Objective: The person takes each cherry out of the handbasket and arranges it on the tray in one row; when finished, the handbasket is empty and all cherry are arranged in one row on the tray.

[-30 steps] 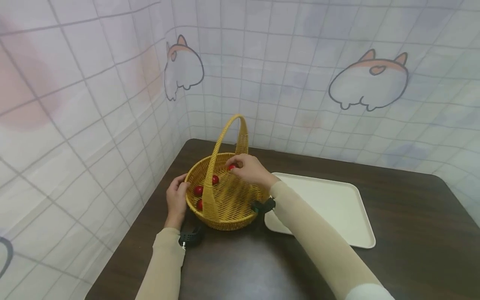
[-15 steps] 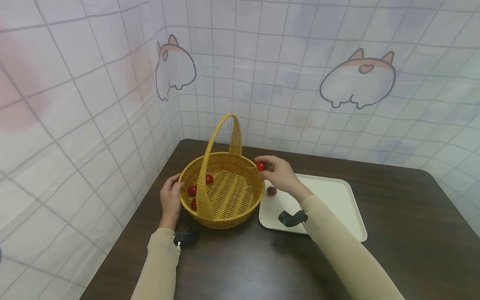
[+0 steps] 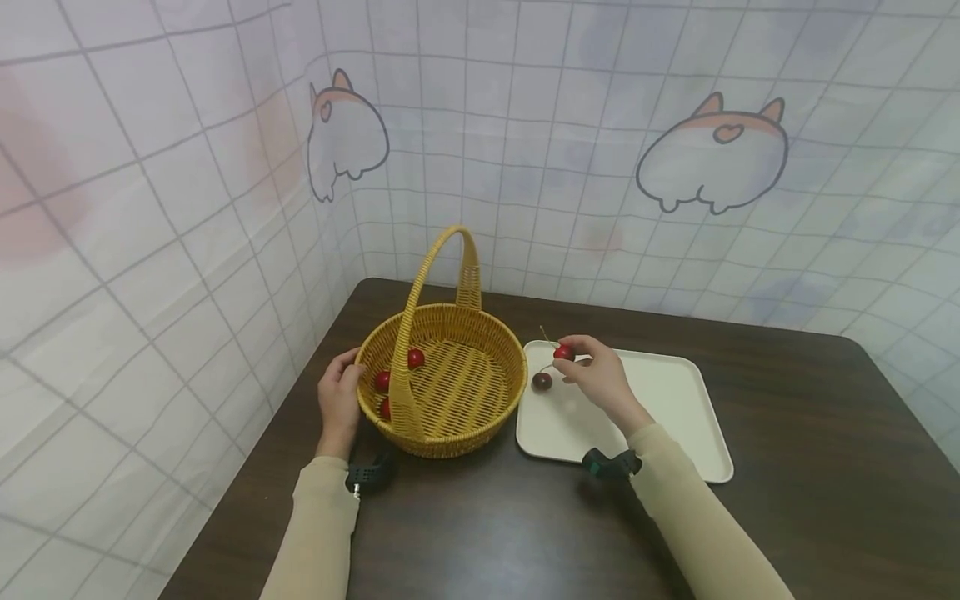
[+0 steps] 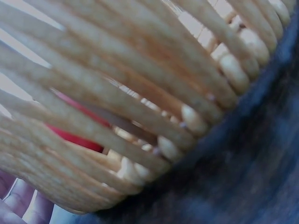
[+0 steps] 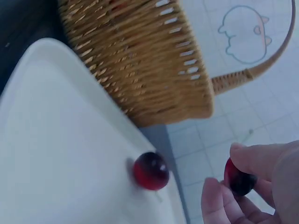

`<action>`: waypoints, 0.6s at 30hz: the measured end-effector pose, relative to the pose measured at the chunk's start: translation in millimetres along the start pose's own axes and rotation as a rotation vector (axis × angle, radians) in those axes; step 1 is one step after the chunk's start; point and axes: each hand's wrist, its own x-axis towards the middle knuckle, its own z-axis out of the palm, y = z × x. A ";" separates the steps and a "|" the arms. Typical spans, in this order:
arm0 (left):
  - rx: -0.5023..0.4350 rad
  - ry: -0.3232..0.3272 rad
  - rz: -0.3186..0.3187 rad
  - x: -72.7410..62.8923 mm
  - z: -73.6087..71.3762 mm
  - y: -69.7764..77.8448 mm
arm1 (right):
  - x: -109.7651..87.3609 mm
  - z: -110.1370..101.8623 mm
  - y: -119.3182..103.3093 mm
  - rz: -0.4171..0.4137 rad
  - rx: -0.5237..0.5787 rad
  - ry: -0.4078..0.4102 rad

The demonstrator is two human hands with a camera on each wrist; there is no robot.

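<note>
A red cherry (image 3: pixel 564 352) with a thin stem is pinched between the thumb and fingers of my right hand (image 3: pixel 598 377), above the left part of a white tray (image 3: pixel 667 408). Below and left of it, a darker cherry (image 3: pixel 542 381) lies on the tray; the right wrist view shows this cherry (image 5: pixel 151 171) near the rim. My left hand (image 3: pixel 341 400) holds the left rim of a yellow woven basket (image 3: pixel 468 387). Several red cherries (image 3: pixel 416 358) sit inside, on its left side, partly behind the handle. In the left wrist view, red shows through the weave.
The basket's tall arched handle (image 3: pixel 420 287) rises above its rim. Basket and tray stand close together on a dark wooden table (image 3: pixel 480 517). A patterned cloth wall (image 3: pixel 555 208) borders the table at the back and left.
My right hand has carried the cherry out of the basket and rightward over the tray. The cherry on the tray has come into view. My left hand stays at the basket rim.
</note>
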 end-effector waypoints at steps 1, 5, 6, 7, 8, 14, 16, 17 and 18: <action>-0.002 -0.001 -0.001 -0.1 0.0 -0.1 | -1.1 0.2 2.9 0.024 -0.009 0.019; 0.004 0.004 0.005 0.4 0.6 -0.4 | -4.4 2.4 13.0 0.109 0.056 0.064; 0.005 0.004 0.006 0.8 0.9 -0.5 | -5.1 3.1 14.9 0.121 0.075 0.076; 0.006 0.005 0.008 1.3 1.0 -0.5 | -5.6 4.0 16.9 0.132 0.096 0.087; 0.009 0.005 0.010 1.6 1.2 -0.6 | -6.0 4.7 19.1 0.138 0.108 0.094; 0.003 0.005 0.011 2.2 1.3 -1.5 | -6.7 8.0 31.7 0.197 0.085 0.108; 0.001 0.005 0.010 1.9 1.1 -2.1 | -6.9 8.9 35.4 0.220 0.069 0.103; 0.001 0.005 0.011 1.7 1.1 -2.3 | -6.8 9.5 37.1 0.225 0.067 0.099; 0.001 0.005 0.011 1.7 1.0 -2.6 | -6.8 9.9 38.5 0.231 0.062 0.097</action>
